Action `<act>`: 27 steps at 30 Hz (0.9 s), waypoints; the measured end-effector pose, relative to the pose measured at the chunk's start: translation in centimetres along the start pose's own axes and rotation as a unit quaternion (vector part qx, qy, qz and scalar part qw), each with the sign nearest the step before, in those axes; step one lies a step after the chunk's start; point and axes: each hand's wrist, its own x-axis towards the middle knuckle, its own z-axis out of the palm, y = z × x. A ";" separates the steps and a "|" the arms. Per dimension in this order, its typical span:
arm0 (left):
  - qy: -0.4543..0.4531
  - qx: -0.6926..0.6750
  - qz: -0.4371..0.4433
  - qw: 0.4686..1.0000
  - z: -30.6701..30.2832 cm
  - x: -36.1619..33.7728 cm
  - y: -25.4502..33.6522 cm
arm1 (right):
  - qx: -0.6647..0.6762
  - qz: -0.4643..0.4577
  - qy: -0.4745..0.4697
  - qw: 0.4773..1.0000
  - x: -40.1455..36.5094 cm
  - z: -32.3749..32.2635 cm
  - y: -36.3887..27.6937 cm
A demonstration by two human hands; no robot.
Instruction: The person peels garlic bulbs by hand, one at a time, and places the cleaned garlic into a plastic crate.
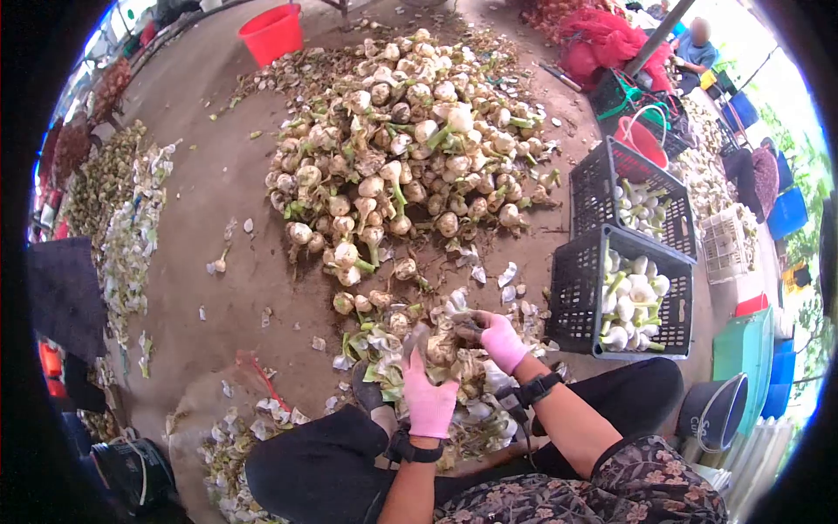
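A garlic bulb [443,348] with loose, dirty outer skins is between my two gloved hands, low in the middle of the head view. My left hand [426,384], in a pink glove with soiled fingertips, is at the bulb's left side. My right hand [497,338], gloved the same way, has its fingers bent against the bulb's upper right. Peeled skins and leaves [489,406] lie beneath both hands. In front rises a big heap of untrimmed garlic [410,148].
To the right stand two black crates [567,288] of cleaned garlic, with a red bucket [642,140] behind. A red tub [271,35] is at the upper left. Another person [698,57] sits far right. A dark bucket [711,410] stands at the lower right.
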 end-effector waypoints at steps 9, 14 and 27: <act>-0.024 0.097 0.189 0.977 0.4 -2.6 2.2 | 0.337 -0.050 -0.017 0.940 -6.3 0.4 -2.6; -0.005 0.087 0.216 0.972 -0.5 -3.7 3.8 | 0.273 -0.106 0.047 0.955 -9.2 2.5 -4.8; -0.192 -0.513 -0.189 0.815 -2.4 -3.3 0.7 | 0.192 -0.145 0.022 0.970 -9.2 1.0 -2.8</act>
